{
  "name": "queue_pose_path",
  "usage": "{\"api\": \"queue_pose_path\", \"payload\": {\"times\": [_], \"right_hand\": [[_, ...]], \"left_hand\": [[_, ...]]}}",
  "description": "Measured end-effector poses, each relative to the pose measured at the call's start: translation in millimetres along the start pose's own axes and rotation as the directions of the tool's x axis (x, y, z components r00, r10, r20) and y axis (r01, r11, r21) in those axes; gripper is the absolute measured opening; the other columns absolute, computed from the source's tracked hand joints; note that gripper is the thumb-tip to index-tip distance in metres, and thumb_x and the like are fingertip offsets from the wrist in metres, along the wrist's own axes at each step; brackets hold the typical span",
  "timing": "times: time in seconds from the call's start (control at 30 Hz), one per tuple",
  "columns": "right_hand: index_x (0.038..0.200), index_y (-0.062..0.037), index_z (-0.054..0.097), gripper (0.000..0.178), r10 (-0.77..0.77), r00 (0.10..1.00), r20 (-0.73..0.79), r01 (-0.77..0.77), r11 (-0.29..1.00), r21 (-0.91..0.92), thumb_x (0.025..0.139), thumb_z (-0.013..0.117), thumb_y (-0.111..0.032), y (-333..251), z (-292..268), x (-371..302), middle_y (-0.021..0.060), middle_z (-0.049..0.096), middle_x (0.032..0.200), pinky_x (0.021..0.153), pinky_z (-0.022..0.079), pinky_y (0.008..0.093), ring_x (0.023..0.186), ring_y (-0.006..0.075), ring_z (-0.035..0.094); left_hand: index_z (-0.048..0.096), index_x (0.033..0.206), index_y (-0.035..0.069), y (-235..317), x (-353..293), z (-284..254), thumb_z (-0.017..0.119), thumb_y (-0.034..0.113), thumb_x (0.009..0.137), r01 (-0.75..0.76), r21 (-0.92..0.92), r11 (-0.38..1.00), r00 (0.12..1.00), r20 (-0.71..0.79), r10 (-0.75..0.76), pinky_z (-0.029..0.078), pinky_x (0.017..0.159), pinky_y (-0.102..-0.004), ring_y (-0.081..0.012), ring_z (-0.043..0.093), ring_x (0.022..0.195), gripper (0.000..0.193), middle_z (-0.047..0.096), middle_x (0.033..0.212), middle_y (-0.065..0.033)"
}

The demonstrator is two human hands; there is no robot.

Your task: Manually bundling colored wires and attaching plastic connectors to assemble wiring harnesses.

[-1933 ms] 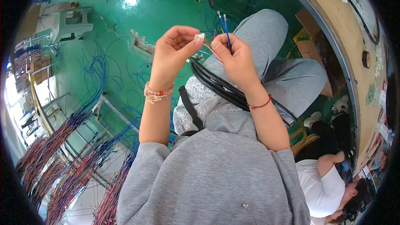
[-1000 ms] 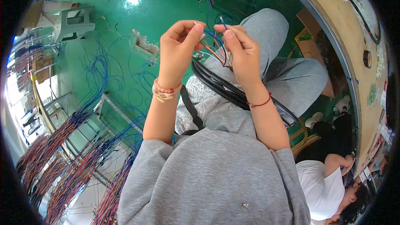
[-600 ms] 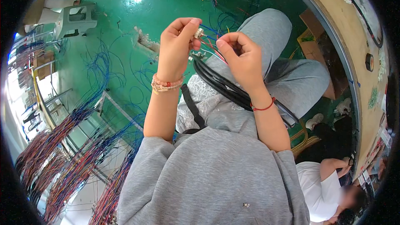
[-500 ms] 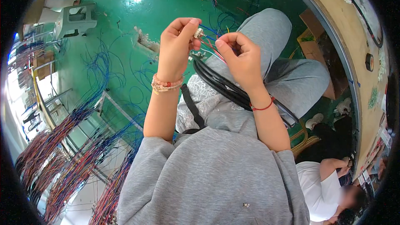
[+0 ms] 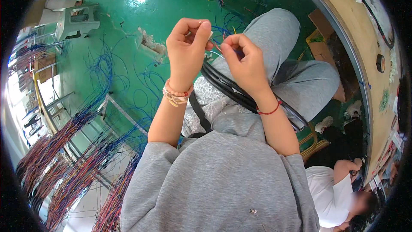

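Above my lap, my left hand (image 5: 187, 45) pinches a small pale connector (image 5: 210, 35), mostly hidden behind the thumb and fingers. Close beside it on the right, my right hand (image 5: 246, 62) has thumb and forefinger closed on a thin red wire (image 5: 216, 46). A white wire (image 5: 216, 53) and blue wires (image 5: 219, 29) show around the fingertips; where each one ends is hidden. Below the hands, a looped bundle of thick black cable (image 5: 225, 85) lies across my lap and passes under my right wrist.
Large bundles of coloured wires (image 5: 64, 146) hang on metal racks at the left. Loose blue wires lie on the green floor (image 5: 124, 13) near a pale plastic stool (image 5: 78, 21). Along the right runs a wooden table (image 5: 343, 4) with a black tape roll (image 5: 380, 63); a person in white (image 5: 326, 193) sits below.
My left hand has shifted slightly right and turned, so the connector is now mostly covered. My right hand has moved slightly left, bringing the hands closer together.
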State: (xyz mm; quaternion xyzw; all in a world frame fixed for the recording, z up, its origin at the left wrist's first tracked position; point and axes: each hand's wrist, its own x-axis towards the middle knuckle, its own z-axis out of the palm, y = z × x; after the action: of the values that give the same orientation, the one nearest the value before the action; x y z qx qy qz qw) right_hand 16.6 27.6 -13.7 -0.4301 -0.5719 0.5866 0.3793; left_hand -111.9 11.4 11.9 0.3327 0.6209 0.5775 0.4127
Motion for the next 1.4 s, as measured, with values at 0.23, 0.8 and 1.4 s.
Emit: {"api": "queue_pose_path", "payload": {"times": [0.23, 0.8, 1.4], "right_hand": [[0.083, -0.001, 0.054, 0.007, 0.091, 0.996, -0.001, -0.09, 0.986, 0.138, 0.082, 0.056, -0.008, -2, -3, 0, -0.0031, 0.053, 0.073, 0.054, 0.035, 0.0163, 0.061, 0.0021, 0.044], [0.088, -0.0013, 0.056, 0.01, -0.29, 0.955, -0.062, 0.292, 0.956, 0.021, 0.081, 0.059, -0.008, -3, -13, 24, -0.002, 0.055, 0.076, 0.059, 0.038, 0.0175, 0.067, 0.0045, 0.048], [0.084, -0.0001, 0.058, 0.011, 0.051, 0.996, 0.078, -0.06, 0.991, 0.118, 0.085, 0.054, -0.01, -1, -28, 12, -0.0017, 0.057, 0.076, 0.063, 0.039, 0.0172, 0.069, 0.0038, 0.049]], "left_hand": [[0.055, 0.08, 0.0, -7, 0, 3, 0.059, 0.011, 0.082, -0.022, -0.015, 1.0, 1.0, 0.01, 0.023, 0.042, 0.048, -0.0166, -0.0051, 0.052, 0.052, 0.012, 0.057, 0.068, -0.0019], [0.059, 0.087, -0.001, 3, -1, -1, 0.057, 0.009, 0.083, 0.018, -0.081, 0.997, 0.974, 0.228, 0.001, 0.043, 0.052, -0.0181, -0.0061, 0.054, 0.057, 0.011, 0.059, 0.071, -0.0022], [0.057, 0.095, -0.001, -7, 3, -8, 0.051, 0.015, 0.088, 0.241, -0.275, 0.931, 0.947, 0.276, -0.164, 0.048, 0.066, -0.0228, -0.0108, 0.057, 0.072, 0.019, 0.06, 0.081, -0.0056]]}}
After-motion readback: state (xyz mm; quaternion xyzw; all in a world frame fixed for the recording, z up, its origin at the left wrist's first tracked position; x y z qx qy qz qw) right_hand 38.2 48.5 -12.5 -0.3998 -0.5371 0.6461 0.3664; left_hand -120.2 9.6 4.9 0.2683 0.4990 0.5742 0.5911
